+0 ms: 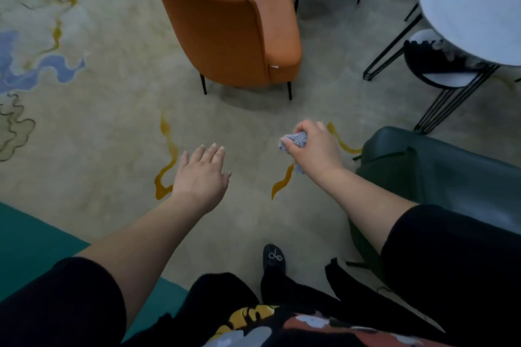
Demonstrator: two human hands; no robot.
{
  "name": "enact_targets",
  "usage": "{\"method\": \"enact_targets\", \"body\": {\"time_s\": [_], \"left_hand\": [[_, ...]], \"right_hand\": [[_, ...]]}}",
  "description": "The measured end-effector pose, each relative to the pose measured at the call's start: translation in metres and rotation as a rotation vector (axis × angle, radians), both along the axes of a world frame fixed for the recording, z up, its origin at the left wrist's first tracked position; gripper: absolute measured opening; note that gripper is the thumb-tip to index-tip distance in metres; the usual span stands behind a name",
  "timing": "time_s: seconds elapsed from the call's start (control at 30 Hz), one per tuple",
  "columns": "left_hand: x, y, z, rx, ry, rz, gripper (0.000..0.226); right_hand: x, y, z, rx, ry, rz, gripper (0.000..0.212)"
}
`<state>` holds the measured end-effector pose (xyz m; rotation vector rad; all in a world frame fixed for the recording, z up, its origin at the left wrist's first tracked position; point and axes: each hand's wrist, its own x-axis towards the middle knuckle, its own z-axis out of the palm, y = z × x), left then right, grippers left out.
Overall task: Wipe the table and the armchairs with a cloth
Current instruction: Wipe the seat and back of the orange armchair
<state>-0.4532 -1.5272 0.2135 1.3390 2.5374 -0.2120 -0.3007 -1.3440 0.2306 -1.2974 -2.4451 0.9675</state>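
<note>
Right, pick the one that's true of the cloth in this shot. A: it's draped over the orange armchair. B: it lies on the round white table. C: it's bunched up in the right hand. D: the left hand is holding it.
C: the cloth is crumpled in the curled fingers of the right hand, held in the air above the carpet, while the left hand is open and holds nothing.

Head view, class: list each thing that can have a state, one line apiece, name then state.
left hand: open, fingers spread, holding nothing, above the carpet.
right hand: grips the cloth.
cloth: bunched up in the fist, touching no furniture.
orange armchair: upright, unoccupied.
dark green armchair: upright, beside the right arm.
round white table: upright, its top bare where visible.
</note>
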Motion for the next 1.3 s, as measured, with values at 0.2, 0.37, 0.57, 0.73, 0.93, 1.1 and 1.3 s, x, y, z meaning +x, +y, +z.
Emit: {"method": "enact_targets", "body": {"time_s": [0.2,0.37,0.57,0.73,0.93,1.1,1.3], "left_hand": [[-0.093,0.017,0.005,0.002,0.006,-0.019,0.064],[-0.172,0.043,0.012,0.028,0.033,-0.134,0.064],[-0.255,0.077,0.025,0.082,0.023,-0.208,0.063],[-0.311,0.114,0.03,0.081,0.015,-0.208,0.062],[-0.35,0.189,0.029,0.074,0.024,-0.269,0.062],[-0.367,0.263,0.03,0.082,-0.003,-0.293,0.061],[-0.393,0.325,0.03,0.115,0.005,-0.27,0.06]], "right_hand": [[-0.082,0.02,0.006,0.01,-0.009,-0.036,0.023],[-0.155,0.031,0.014,0.037,0.037,-0.137,0.022],[-0.218,0.046,0.018,0.031,0.123,-0.245,0.021],[-0.238,0.077,0.02,0.03,0.136,-0.311,0.021],[-0.268,0.146,0.017,0.047,0.125,-0.358,0.02],[-0.296,0.217,0.013,0.057,0.124,-0.361,0.021],[-0.328,0.283,0.008,0.015,0.131,-0.321,0.021]]}}
